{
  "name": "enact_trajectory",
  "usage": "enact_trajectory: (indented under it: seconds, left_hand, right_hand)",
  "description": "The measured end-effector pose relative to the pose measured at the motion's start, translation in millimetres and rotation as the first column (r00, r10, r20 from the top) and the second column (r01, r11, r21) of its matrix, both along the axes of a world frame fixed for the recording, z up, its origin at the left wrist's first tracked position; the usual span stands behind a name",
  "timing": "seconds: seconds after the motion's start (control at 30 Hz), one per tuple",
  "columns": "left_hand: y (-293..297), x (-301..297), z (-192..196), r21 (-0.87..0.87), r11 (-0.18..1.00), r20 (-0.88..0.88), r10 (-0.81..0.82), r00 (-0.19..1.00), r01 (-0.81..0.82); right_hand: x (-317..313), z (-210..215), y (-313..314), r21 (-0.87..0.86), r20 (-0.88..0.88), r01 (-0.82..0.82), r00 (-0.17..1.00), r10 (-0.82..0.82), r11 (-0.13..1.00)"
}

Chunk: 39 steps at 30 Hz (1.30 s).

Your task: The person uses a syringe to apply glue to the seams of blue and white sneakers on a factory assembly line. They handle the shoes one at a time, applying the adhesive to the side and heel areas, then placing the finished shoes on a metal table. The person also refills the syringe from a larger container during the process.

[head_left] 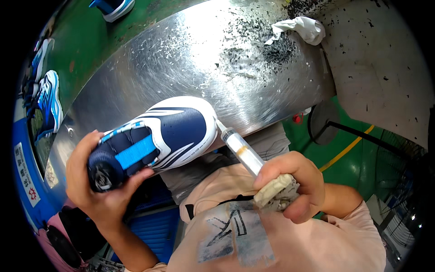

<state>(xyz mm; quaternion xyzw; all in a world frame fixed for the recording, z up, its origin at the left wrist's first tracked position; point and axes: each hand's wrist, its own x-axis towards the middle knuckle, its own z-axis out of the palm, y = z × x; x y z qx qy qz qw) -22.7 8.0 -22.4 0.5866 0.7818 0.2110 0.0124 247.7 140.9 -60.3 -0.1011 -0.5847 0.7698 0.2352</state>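
- One navy-and-white shoe (pixel 158 136) held in the air over the near edge of the metal table (pixel 190 59); long axis runs from lower left to upper right, toe toward the upper right, heel in the palm
- Left hand (pixel 97 181), one: fingers closed around the heel end of the shoe, thumb at the front
- One syringe (pixel 240 149), clear barrel with amber fluid; long axis from lower right to upper left, tip meeting the toe edge of the shoe
- Right hand (pixel 294 183), one: clenched on the plunger end of the syringe
- One crumpled white cloth (pixel 301 28) on the table's far right, among dark specks
- Further blue shoes: at least two at the left (pixel 47 102), one at top (pixel 113 8)
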Motion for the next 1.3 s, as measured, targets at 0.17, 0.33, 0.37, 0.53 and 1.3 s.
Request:
enact_trajectory:
  seconds: [0.17, 0.33, 0.37, 0.53, 1.3]
  left_hand:
    - [28, -21, 13, -0.133, 0.991, 0.204, 0.032, 0.978, -0.005]
    - [43, -27, 23, -0.163, 0.984, 0.372, 0.128, 0.919, -0.071]
    - [46, -31, 22, -0.172, 0.983, 0.386, 0.119, 0.915, -0.055]
    - [55, -44, 21, -0.197, 0.980, 0.411, 0.107, 0.905, -0.027]
    - [134, -225, -61, 0.168, 0.857, 0.758, 0.204, 0.620, -0.488]
  right_hand:
    - [0, -5, 1, 0.076, -0.008, -0.011, 1.000, 0.012, 0.997]
    - [-4, -3, 1, 0.168, -0.042, -0.056, 0.997, 0.064, 0.984]
    - [-4, -6, -2, 0.186, -0.042, -0.036, 0.998, 0.045, 0.982]
    - [-3, -5, 7, 0.202, -0.056, 0.005, 0.998, 0.006, 0.979]
    - [3, -7, 52, 0.611, 0.054, 0.199, 0.955, -0.291, 0.766]
